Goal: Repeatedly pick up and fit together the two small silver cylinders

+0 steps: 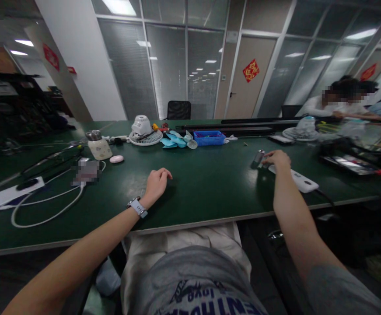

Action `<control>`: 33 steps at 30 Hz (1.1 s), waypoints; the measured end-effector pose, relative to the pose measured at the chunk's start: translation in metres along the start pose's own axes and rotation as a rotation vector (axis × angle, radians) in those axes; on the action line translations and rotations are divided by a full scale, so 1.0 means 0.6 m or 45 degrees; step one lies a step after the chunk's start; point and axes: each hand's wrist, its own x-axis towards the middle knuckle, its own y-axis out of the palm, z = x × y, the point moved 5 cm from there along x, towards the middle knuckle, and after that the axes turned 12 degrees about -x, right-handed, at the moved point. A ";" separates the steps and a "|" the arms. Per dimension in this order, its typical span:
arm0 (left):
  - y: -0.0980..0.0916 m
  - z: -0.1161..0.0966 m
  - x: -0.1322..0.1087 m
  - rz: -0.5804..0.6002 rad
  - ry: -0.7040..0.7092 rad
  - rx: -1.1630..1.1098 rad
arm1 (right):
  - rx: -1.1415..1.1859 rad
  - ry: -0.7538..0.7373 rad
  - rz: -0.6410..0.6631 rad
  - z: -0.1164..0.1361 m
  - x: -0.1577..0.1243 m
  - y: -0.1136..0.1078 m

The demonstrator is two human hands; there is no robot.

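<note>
My left hand (156, 183) rests on the dark green table (210, 183), fingers curled into a loose fist with nothing visible in it; a watch sits on the wrist. My right hand (276, 159) reaches out to the right, fingertips touching a small dark object (257, 158) that stands on the table. Under that forearm lies a white power strip (303, 181) with a dark cable.
At the back stand a dismantled white fan (144, 131), light blue fan blades (177, 140), a blue tray (209, 138) and a lidded jar (99, 145). White cables (46, 210) loop at the left. Other people sit at the far right by another fan (300, 130).
</note>
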 end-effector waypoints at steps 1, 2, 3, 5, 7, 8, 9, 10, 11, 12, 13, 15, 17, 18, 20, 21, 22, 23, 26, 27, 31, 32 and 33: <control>0.000 -0.001 0.000 0.001 -0.006 0.006 | -0.014 -0.007 0.005 0.003 -0.002 -0.001; 0.000 -0.003 -0.001 0.002 -0.011 0.011 | -0.027 -0.018 0.018 0.006 -0.004 -0.001; 0.000 -0.004 -0.001 0.004 -0.014 0.016 | -0.044 -0.037 0.026 0.012 -0.007 -0.002; 0.000 -0.006 -0.002 0.002 -0.018 0.020 | -0.099 -0.121 0.026 0.034 -0.016 -0.004; 0.000 -0.005 -0.002 0.004 -0.019 0.016 | -0.143 -0.291 -0.012 0.076 -0.037 -0.003; 0.001 -0.004 -0.002 0.007 -0.017 0.012 | -0.151 -0.402 -0.041 0.104 -0.055 -0.001; 0.001 -0.003 -0.001 0.011 -0.015 0.006 | -0.146 -0.524 -0.070 0.135 -0.078 0.004; 0.002 -0.001 0.000 0.015 -0.013 -0.002 | -0.119 -0.656 -0.100 0.169 -0.107 0.010; 0.003 0.000 0.000 0.020 -0.010 -0.012 | -0.070 -0.789 -0.123 0.204 -0.140 0.018; 0.003 0.001 0.000 0.023 -0.006 -0.025 | 0.009 -0.938 -0.137 0.239 -0.178 0.026; 0.004 0.001 0.000 0.026 0.003 -0.041 | 0.119 -1.091 -0.140 0.271 -0.218 0.035; 0.006 -0.004 -0.002 0.043 0.044 -0.086 | 0.371 -1.395 -0.096 0.325 -0.302 0.051; 0.007 -0.014 -0.006 0.073 0.112 -0.143 | 0.587 -1.641 -0.018 0.358 -0.374 0.064; 0.007 -0.020 -0.009 0.082 0.150 -0.169 | 0.675 -1.718 0.037 0.367 -0.402 0.070; 0.005 -0.033 -0.014 0.070 0.236 -0.206 | 0.814 -1.773 0.155 0.376 -0.437 0.078; 0.003 -0.039 -0.016 0.055 0.282 -0.211 | 0.863 -1.767 0.213 0.376 -0.447 0.082; 0.002 -0.045 -0.018 0.045 0.328 -0.208 | 0.904 -1.756 0.263 0.376 -0.452 0.085; 0.002 -0.049 -0.019 0.044 0.372 -0.197 | 0.936 -1.747 0.298 0.375 -0.454 0.086; 0.007 -0.054 -0.020 0.082 0.460 -0.139 | 0.992 -1.748 0.331 0.373 -0.453 0.088; 0.010 -0.054 -0.020 0.089 0.472 -0.123 | 1.005 -1.751 0.330 0.373 -0.452 0.089; 0.009 -0.052 -0.017 0.028 0.501 -0.121 | 1.071 -1.762 0.332 0.375 -0.450 0.092; 0.006 -0.050 -0.016 -0.021 0.495 -0.129 | 1.087 -1.760 0.335 0.375 -0.450 0.092; 0.001 -0.046 -0.015 -0.080 0.474 -0.133 | 1.097 -1.756 0.340 0.374 -0.450 0.093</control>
